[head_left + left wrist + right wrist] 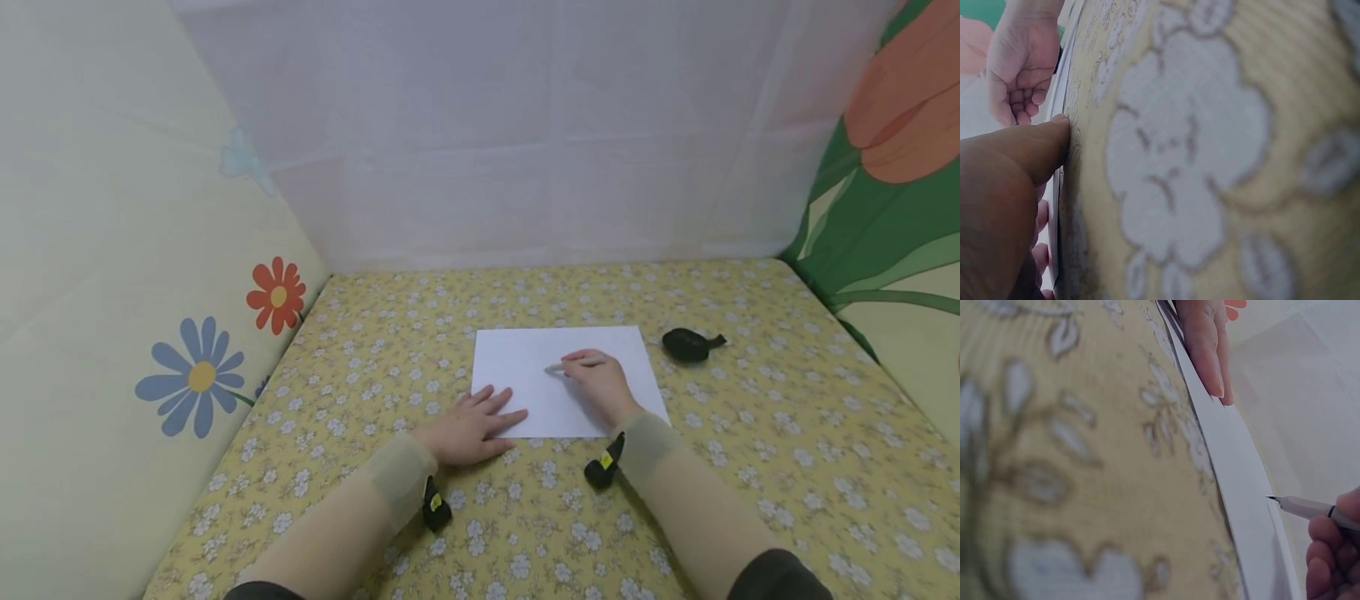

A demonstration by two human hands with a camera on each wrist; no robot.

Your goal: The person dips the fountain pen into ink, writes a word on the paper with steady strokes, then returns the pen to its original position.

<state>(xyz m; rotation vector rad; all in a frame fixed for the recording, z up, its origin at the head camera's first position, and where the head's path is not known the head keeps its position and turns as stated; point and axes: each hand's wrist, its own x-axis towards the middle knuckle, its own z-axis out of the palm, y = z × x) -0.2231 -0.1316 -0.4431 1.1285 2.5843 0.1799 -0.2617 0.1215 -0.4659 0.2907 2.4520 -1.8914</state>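
A white sheet of paper lies flat on the table. My left hand rests at its lower left corner, fingers straight and spread over the sheet, with the thumb along the near edge. Over the right half of the paper, my right hand pinches a slim grey pen between thumb and fingers. The pen leans, its dark tip pointing left, close over the middle of the sheet. No marks show on the paper in the head view. In the left wrist view the left thumb lies near the paper's edge.
A yellow flowered cloth covers the table. To the right of the paper lies a small black oval object with a short tail. A pale curtain stands behind the table, and printed flower panels flank both sides.
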